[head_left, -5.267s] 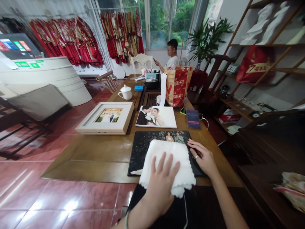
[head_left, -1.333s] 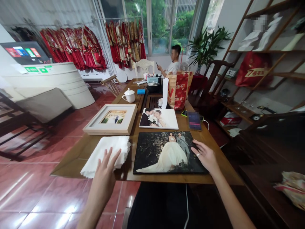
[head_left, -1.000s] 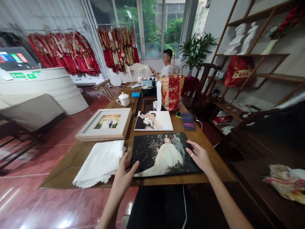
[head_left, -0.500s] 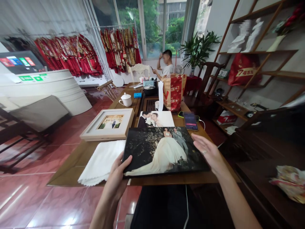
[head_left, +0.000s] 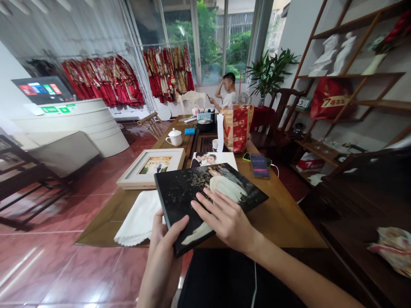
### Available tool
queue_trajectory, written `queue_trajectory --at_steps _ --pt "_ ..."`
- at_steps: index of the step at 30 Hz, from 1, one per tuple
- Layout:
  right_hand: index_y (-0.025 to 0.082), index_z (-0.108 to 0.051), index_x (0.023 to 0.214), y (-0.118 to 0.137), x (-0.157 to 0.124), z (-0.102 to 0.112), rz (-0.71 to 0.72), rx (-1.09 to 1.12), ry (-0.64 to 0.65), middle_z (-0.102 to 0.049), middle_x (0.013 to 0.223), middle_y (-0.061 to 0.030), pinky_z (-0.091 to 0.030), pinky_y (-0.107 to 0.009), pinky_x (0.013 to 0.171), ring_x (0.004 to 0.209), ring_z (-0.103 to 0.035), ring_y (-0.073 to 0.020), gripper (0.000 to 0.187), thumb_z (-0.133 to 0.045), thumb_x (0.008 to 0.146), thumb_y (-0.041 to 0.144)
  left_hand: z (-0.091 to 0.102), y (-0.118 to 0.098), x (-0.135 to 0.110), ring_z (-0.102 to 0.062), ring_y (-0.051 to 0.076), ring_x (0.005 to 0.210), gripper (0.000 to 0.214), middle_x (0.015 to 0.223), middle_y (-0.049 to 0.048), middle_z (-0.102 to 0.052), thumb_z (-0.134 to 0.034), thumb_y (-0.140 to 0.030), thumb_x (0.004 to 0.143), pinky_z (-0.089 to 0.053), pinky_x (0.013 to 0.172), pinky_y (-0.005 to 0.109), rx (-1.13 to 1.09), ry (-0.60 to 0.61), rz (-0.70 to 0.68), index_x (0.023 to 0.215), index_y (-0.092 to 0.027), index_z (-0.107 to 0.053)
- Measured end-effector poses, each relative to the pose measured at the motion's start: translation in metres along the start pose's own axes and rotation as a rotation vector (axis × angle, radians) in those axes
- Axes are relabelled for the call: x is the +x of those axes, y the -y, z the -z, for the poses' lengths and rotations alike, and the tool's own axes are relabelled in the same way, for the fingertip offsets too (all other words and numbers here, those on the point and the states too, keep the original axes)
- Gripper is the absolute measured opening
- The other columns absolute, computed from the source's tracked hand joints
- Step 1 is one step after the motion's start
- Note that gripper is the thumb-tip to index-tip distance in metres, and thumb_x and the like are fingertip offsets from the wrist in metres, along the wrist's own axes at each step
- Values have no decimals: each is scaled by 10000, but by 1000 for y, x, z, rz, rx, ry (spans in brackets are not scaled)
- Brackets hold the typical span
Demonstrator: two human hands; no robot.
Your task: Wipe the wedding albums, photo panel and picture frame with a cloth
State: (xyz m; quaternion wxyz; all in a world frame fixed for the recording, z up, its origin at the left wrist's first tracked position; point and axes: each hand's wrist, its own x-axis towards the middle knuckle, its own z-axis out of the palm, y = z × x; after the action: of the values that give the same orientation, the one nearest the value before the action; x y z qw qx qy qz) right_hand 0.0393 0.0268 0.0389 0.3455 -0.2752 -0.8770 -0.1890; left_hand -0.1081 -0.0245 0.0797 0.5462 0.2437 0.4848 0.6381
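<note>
A dark wedding photo album (head_left: pixel 180 192), its cover showing a couple and a long pale gown, is tilted above the near edge of the wooden table. Its lower left corner is gripped by my left hand (head_left: pixel 168 244), thumb on top and fingers underneath. My right hand (head_left: pixel 226 218) lies across the cover with fingers stretched out. Left of the album, a folded white cloth (head_left: pixel 138 220) rests on the table. Behind the album is a white-backed wedding photo (head_left: pixel 224 159), partly covered by it. A pale framed photo (head_left: pixel 154 167) lies farther left.
On the table (head_left: pixel 285 222) are a lidded white mug (head_left: pixel 174 137), a blue box (head_left: pixel 189 131), a red and tan paper bag (head_left: pixel 237 128) and a phone (head_left: pixel 260 166) with a white cable. A person (head_left: pixel 228 92) sits beyond the far end. Wooden shelves stand at right.
My right hand has moved from the album's right edge onto its cover. The album has turned, with its right end now higher than its left lower corner. My left hand keeps its grip.
</note>
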Motion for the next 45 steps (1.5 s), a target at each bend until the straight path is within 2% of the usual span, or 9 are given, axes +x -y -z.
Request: queue_trajectory --at_steps 4,9,12,16,22,27,32,39,45 --pt "121 -523 1311 -15 -4 12 -159 392 -175 -614 1279 -114 -493 -391 993 1204 -563 -237 444 -405 883 119 11 2 14 -574 306 1141 595 1199 82 -632 -726 -469 713 -510 901 429 -24 221 -106 1230 -264 -515" --pt "203 -569 1260 -20 -10 18 -1040 679 -862 -681 1177 -90 -563 -407 890 1012 -678 -249 496 -677 779 252 25 42 51 -391 296 1316 682 1356 129 -502 -785 -411 669 -360 1061 404 92 102 -143 1258 -223 -499" --pt "235 -478 1332 -20 -17 16 -1403 980 -1073 -631 1255 -83 -553 -471 900 1104 -629 -269 613 -689 767 345 21 70 58 -445 311 1274 648 1333 128 -531 -796 -399 660 -403 1027 381 99 96 -9 1223 -207 -537" --pt "201 -483 1329 -16 -38 6 -1641 1138 -1067 -612 1274 -106 -540 -475 930 1168 -584 -290 614 -650 783 428 13 81 53 -624 321 1044 638 1118 129 -672 -799 -440 652 -523 873 380 29 191 75 1186 -168 -581" --pt "212 -513 1312 -15 -94 3 -1588 1007 -1042 -598 1301 -72 -452 -455 1037 1186 -568 -271 598 -667 761 387 22 76 69 -653 296 985 613 1042 114 -699 -798 -436 657 -538 826 342 76 173 101 1161 -149 -600" --pt "187 -545 1274 -19 -137 10 -1711 860 -748 -669 1188 -91 -449 -455 1021 1134 -601 -296 719 -801 620 341 39 79 91 -644 269 1012 645 1173 108 -646 -791 -411 683 -534 827 335 176 167 63 1227 -203 -514" --pt "175 -617 1161 -20 -139 6 -1693 814 -591 -678 1180 -83 -465 -409 1006 1148 -592 -290 588 -776 640 394 44 88 108 -664 225 953 547 1125 135 -654 -742 -267 775 -540 770 293 345 31 142 1232 -164 -460" --pt "166 -593 1187 -20 -143 -3 -1737 830 -553 -670 1190 -94 -464 -422 1005 1141 -599 -289 626 -773 645 424 51 91 117 -684 194 756 627 903 79 -700 -799 -291 721 -555 713 319 372 56 162 1236 -174 -462" --pt "171 -595 1188 -14 -143 -4 -1784 827 -573 -671 1190 -87 -455 -441 1015 1134 -603 -295 651 -787 621 427 51 86 114 -684 196 795 628 968 98 -694 -806 -318 705 -548 752 332 374 90 162 1220 -173 -478"
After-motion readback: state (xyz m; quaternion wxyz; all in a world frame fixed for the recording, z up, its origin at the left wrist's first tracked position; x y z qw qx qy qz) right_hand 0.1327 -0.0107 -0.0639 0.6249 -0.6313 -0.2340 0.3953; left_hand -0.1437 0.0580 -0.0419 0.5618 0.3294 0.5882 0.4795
